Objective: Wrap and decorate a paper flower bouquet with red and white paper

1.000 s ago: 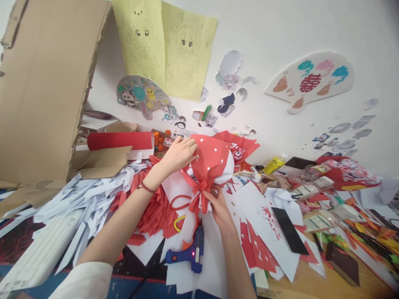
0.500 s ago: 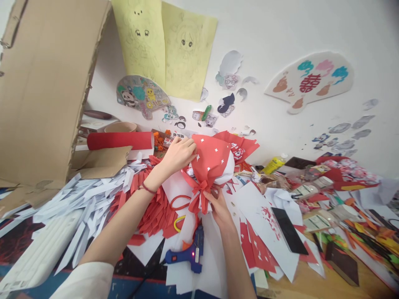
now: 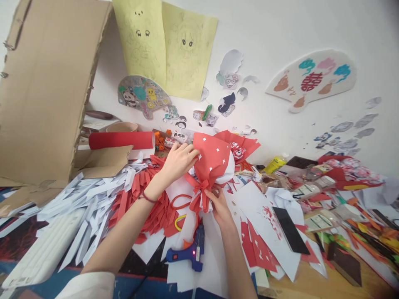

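Observation:
A bouquet wrapped in red paper with white stars (image 3: 213, 151) stands upright in front of me, gathered at its neck by a red bow (image 3: 204, 189). White paper shows along its right side. My left hand (image 3: 181, 158) is closed at the left edge of the wrapping, fingers curled on the paper; its fingertips are partly hidden. Lower down, my right hand (image 3: 220, 203) grips the neck beside the bow, thumb in front. Below the bouquet lies a blue glue gun (image 3: 190, 251) with a red light on. A yellow-handled tool (image 3: 178, 223) is partly covered near it.
Folded white strips (image 3: 93, 199) and red strips (image 3: 156, 207) are heaped at the left, near a white keyboard (image 3: 45, 247). At the right are a phone (image 3: 290, 229), star-printed red paper (image 3: 260, 249) and bottles (image 3: 314, 187). Tall cardboard (image 3: 52, 91) stands at the left.
My left hand has shifted very slightly at the wrapping's left edge. The right hand keeps its hold on the neck, and the whole view has moved a little.

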A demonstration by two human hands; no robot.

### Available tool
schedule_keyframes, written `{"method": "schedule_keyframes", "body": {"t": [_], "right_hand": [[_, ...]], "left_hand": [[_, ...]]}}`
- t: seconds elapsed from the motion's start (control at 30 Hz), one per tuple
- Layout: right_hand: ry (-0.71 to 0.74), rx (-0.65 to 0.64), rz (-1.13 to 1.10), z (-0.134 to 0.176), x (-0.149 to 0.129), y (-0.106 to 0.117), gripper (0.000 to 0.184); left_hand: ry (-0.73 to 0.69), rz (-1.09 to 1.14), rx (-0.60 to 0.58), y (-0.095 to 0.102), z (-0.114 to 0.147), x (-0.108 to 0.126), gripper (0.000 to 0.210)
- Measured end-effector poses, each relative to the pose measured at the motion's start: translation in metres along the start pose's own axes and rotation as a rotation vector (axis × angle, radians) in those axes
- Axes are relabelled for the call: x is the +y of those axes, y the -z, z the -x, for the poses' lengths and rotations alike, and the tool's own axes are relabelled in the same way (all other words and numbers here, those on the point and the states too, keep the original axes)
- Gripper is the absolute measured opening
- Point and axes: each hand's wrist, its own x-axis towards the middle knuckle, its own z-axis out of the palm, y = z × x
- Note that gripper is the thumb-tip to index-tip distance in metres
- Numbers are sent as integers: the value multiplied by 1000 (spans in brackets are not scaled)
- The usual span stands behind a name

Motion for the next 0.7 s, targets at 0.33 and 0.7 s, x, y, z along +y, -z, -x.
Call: {"method": "schedule_keyframes", "body": {"t": [0.33,0.7], "right_hand": [[5,-45,-8,0,2,3,54],[33,-48,14,1,3,1,59]], "left_hand": [[1,11,-24,-1,20,12,31],[32,43,-28,-3,23,11,32]]}}
